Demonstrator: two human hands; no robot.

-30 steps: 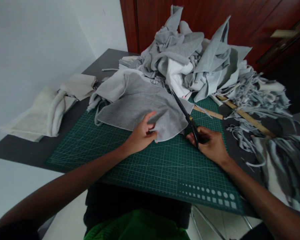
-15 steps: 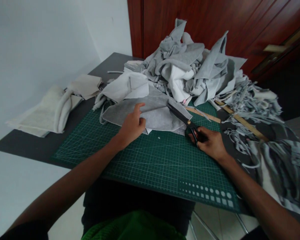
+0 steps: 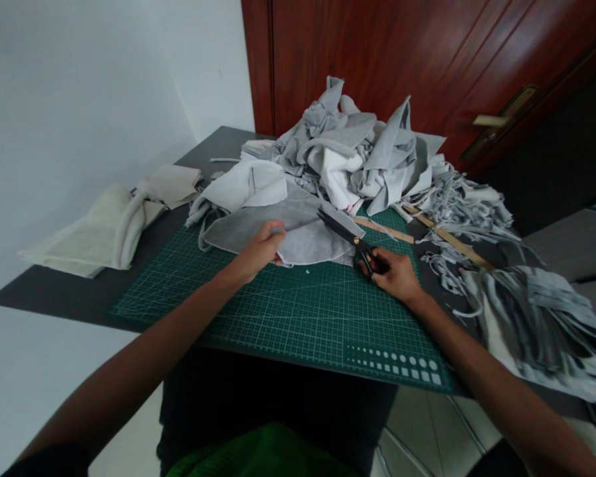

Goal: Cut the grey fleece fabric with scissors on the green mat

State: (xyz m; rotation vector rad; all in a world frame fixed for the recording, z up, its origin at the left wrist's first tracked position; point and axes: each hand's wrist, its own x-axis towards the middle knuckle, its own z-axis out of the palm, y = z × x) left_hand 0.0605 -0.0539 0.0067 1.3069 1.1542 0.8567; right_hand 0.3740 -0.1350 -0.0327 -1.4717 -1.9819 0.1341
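Black scissors point(image 3: 342, 230) are in my right hand point(image 3: 393, 271), fingers wrapped round the handles. Their blades point up and left, lying over the right part of a grey piece of fabric point(image 3: 312, 237). My left hand point(image 3: 262, 252) pinches the near edge of this fabric, thumb and fingers closed on it. The fabric spreads over the far part of a green cutting mat point(image 3: 288, 311). Behind it, a whitish folded piece of fabric point(image 3: 253, 185) overlaps its upper left side.
A tall heap of grey fabric point(image 3: 352, 142) stands at the back before a red-brown door point(image 3: 377, 53). Thin offcuts point(image 3: 461, 199) and wooden rulers point(image 3: 449, 238) lie to the right, near stacked fabric strips point(image 3: 531, 324). Cream fabric point(image 3: 99, 232) rests at the left by the white wall.
My left hand has lowered from above the fabric and now grips its near edge. The scissors stay in my right hand over the fabric. The camera view has shifted slightly.
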